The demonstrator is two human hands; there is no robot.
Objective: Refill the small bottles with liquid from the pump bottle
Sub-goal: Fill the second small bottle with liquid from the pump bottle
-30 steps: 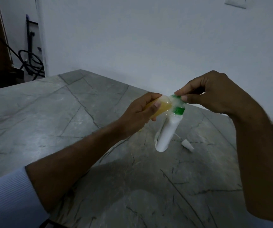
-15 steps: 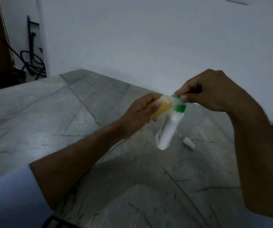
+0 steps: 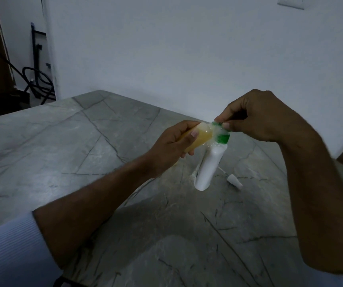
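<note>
Above the grey table (image 3: 67,146), the left hand (image 3: 172,146) grips a small yellow bottle (image 3: 195,138) tilted against the green top (image 3: 221,135) of a white bottle (image 3: 208,168), which the right hand (image 3: 263,117) pinches; a white cap (image 3: 234,181) lies just beside.

A small bottle (image 3: 197,139) of yellow liquid is held tilted in the left hand (image 3: 173,145), its mouth against the green collar (image 3: 222,135) of a white pump bottle (image 3: 209,165), which is pinched by the right hand (image 3: 263,117) above the bench (image 3: 83,154).
</note>
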